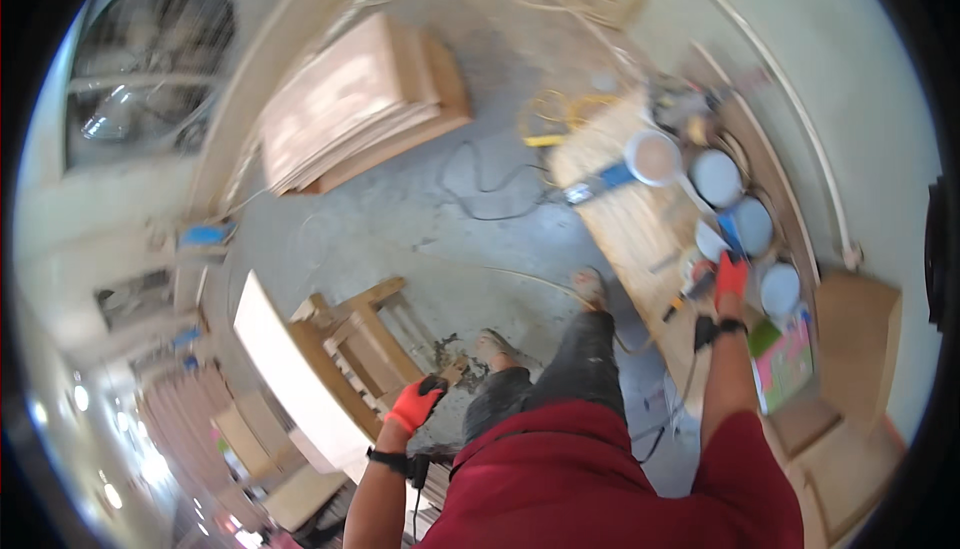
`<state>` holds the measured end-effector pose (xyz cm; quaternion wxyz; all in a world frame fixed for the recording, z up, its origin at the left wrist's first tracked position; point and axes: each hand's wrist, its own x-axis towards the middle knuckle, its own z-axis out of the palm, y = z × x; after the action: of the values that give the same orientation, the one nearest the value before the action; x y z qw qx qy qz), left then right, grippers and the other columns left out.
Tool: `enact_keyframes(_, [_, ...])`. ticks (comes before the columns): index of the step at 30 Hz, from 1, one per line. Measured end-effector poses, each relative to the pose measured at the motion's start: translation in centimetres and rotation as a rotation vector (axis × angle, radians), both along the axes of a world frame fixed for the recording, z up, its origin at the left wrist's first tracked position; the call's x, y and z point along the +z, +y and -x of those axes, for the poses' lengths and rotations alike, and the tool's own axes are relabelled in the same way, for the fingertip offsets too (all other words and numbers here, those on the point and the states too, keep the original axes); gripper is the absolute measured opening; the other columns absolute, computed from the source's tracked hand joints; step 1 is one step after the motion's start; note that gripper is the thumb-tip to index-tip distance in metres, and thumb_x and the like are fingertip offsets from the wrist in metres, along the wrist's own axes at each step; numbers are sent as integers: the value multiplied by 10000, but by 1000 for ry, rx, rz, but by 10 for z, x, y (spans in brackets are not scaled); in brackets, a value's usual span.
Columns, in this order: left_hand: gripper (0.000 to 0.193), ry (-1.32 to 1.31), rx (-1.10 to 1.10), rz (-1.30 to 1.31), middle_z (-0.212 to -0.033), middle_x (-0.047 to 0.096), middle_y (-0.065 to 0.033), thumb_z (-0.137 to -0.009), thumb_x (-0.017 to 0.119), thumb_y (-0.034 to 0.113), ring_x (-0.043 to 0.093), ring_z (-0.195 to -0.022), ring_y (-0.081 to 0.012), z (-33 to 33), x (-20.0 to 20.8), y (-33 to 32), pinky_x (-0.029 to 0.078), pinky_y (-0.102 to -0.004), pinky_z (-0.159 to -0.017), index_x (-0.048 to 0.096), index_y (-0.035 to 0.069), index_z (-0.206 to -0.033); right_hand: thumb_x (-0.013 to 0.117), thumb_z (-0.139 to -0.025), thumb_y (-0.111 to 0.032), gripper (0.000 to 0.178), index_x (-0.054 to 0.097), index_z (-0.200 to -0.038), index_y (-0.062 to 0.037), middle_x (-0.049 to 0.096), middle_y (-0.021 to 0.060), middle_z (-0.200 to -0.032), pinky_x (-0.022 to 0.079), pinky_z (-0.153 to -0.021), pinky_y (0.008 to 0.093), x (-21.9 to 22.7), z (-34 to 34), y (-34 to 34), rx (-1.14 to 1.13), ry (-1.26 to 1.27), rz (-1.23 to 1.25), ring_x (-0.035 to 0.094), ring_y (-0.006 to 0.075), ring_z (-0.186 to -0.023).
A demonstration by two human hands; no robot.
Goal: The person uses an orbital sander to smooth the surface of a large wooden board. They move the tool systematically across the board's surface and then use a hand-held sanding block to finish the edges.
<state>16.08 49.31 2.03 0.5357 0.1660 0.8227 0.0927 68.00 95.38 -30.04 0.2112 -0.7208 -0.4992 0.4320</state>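
Note:
My left hand (416, 405), in an orange-red glove with dark fingertips, hangs at my left beside a wooden frame (375, 344). Its fingers are curled, and nothing shows in them. Out over the wooden bench on my right reaches my right hand (732, 281), in a matching glove. Its fingers are closed at the lower end of a blue and white piece (722, 236) whose kind is unclear. Beside it on the bench lies a power tool (690, 292) with an orange and black body. Several round tubs (716, 178) with pale lids stand along the back of the bench.
The plywood bench top (625, 229) carries a blue tool (600, 185) and a white bucket (655, 159). A black cord (480, 217) and a yellow hose (545, 139) lie on the floor. A stack of boards (350, 109) stands ahead left; a white panel (295, 364) is at my left.

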Motion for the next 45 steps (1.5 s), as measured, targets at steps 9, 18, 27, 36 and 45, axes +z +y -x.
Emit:
enact_keyframes(9, [458, 10, 295, -284, -1115, 737, -80, -908, 739, 234, 654, -1019, -161, -1, -13, -41, 515, -330, -927, 634, 70, -1322, 754, -801, -212, 301, 715, -1036, -27, 678, 181, -1103, 521, -936, 419, 185, 283, -93, 1111, 173, -65, 656, 370, -1041])
enact_keyframes(18, [456, 50, 621, -710, -1181, 702, -62, -895, 720, 129, 617, -1080, -130, 70, 16, -92, 487, -302, -982, 630, 19, -1328, 785, -810, -202, 394, 679, -1146, -27, 655, 172, -1178, 528, -936, 397, 346, 550, -261, 1939, 592, -86, 645, 359, -1084])
enact_keyframes(27, [246, 118, 1215, -954, -907, 680, -13, -981, 622, 228, 613, -838, -115, 208, 38, -250, 502, -278, -742, 720, 31, -1092, 802, -794, -294, 671, 558, -1391, -111, 507, 212, -1411, 406, -1103, 512, 422, 730, -436, 2153, 426, -771, 512, 407, -1292])
enact_keyframes(36, [510, -102, 1605, -1101, -921, 730, -106, -1056, 465, 488, 681, -767, -183, 267, 82, -346, 556, -314, -737, 696, 34, -1063, 750, -899, -213, 408, 654, -1256, -39, 743, 67, -1025, 528, -776, 310, 431, 867, -568, 2181, 352, 391, 704, 160, -859])
enact_keyframes(45, [256, 274, 1524, -1270, -978, 703, -76, -950, 607, 124, 673, -919, -163, 310, 61, -380, 550, -313, -833, 648, -25, -1155, 692, -962, -235, 446, 604, -1317, 21, 725, 70, -1097, 537, -854, 295, 411, 979, -625, 2593, 206, 533, 668, 127, -971])
